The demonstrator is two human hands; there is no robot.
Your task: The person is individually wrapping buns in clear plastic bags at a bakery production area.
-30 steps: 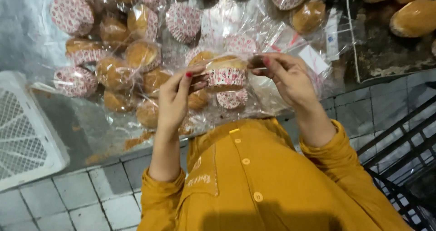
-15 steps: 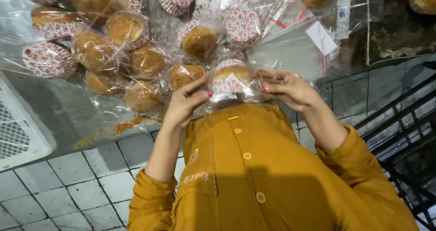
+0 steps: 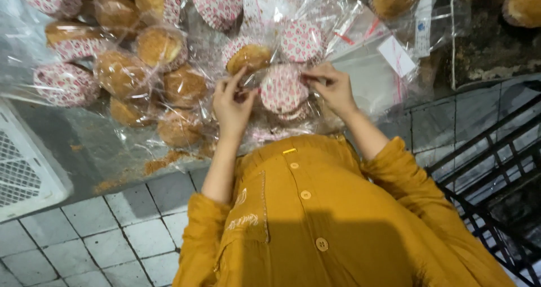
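At the far left a white slatted crate (image 3: 25, 168) sits on the tiled floor (image 3: 112, 236), beside a grey table (image 3: 84, 146) dusted with orange crumbs (image 3: 160, 163). On the table lies a heap of wrapped cupcakes (image 3: 141, 73), golden brown in red-and-white patterned paper cups, each sealed in clear film.

The person's left hand (image 3: 234, 104) has its fingers partly curled, the fingertips pinching the clear plastic bag (image 3: 253, 78) at its near edge. Between the two hands, just above the mustard-yellow shirt (image 3: 315, 219), sits the cupcake (image 3: 282, 88) inside that bag, its patterned cup turned toward the camera. It looks light and soft: the cake would likely crush under a firm squeeze, and the film looks slippery and crinkly, so a grip by the cup's pleated rim or by the loose bag edges seems safest.

The right hand (image 3: 332, 87) pinches the bag's opposite edge between thumb and forefinger, the other fingers loosely folded. Further right lie empty bags with white labels (image 3: 394, 56), then a black metal rack (image 3: 490, 174).
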